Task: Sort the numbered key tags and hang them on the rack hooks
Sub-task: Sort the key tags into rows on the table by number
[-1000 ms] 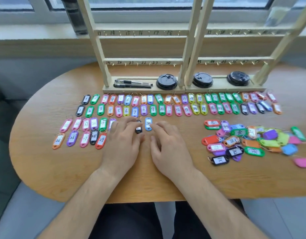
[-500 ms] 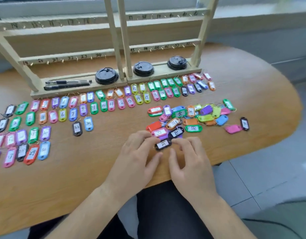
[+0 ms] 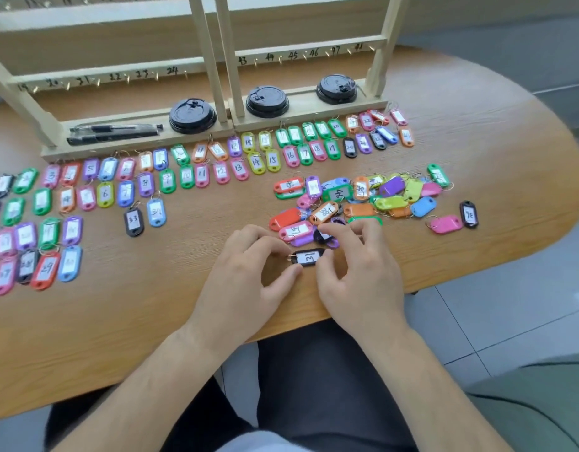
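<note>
Left hand [image 3: 249, 272] pinches the ring end of a black tag [image 3: 307, 257] lying on the table [image 3: 151, 321] near its front edge. Right hand [image 3: 356, 272] has its thumb at the tag's other end, fingers curled over the tag pile [image 3: 363, 200]; its hold is unclear. The rack [image 3: 210, 60] base holds two pens [image 3: 115, 132] and three black lids [image 3: 192, 114].

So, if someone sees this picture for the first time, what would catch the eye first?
Probably the left hand and right hand pinching a black tag marked 31 near the front edge of the table. Then the neat rows of coloured tags at left and the loose pile just beyond the hands. The wooden rack stands behind, its visible hooks bare.
</note>
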